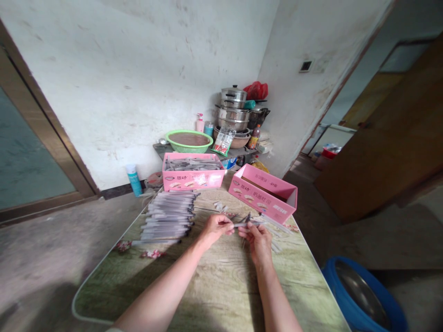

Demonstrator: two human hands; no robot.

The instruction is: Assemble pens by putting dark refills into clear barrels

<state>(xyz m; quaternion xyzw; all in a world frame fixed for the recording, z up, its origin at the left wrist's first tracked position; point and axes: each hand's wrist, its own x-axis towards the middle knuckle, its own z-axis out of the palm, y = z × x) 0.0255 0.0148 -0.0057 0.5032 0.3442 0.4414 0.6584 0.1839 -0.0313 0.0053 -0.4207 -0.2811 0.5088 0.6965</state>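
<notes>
Over the middle of the table, my left hand (218, 226) and my right hand (256, 237) pinch a thin pale pen (238, 225) between them, one at each end. Dark slender pen parts (248, 217) show just beyond the fingers; their exact form is too small to tell. To the left lies a stacked row of whitish pens (169, 214) with dark ends pointing right. Loose clear pieces (276, 226) lie partly hidden behind my right hand. Small white bits (220, 207) sit beyond my left hand.
A pink box (194, 180) full of pens stands at the table's back edge. Right of it, another pink box (263, 196) is angled, its inside partly visible. Behind are a green basin (188, 148) and stacked pots (233, 113). A blue tub (330, 272) stands right of the table (214, 290).
</notes>
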